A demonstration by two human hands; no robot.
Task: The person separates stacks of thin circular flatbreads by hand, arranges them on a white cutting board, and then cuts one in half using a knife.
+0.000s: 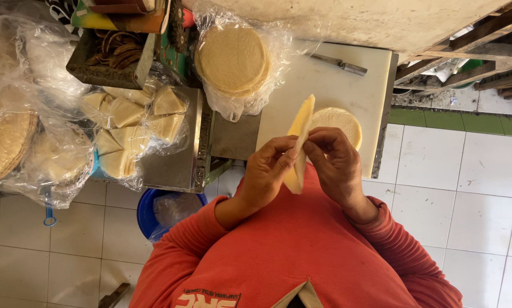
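Observation:
My left hand [265, 171] and my right hand [334, 162] together hold a thin, pale yellow dough sheet [301, 122] upright and edge-on, pinching it at its middle, in front of my red shirt. Just beyond it a single round dough sheet [341, 121] lies flat on a white cutting board [324, 80]. A stack of round dough sheets [233, 58] sits in an open clear plastic bag at the board's far left corner.
A knife [341, 64] lies at the board's far edge. A clear bag of folded triangles [131, 128] rests on a metal tray [179, 162] to the left. More bagged round sheets [7, 140] are far left. A blue bucket [150, 212] stands on the white tiled floor.

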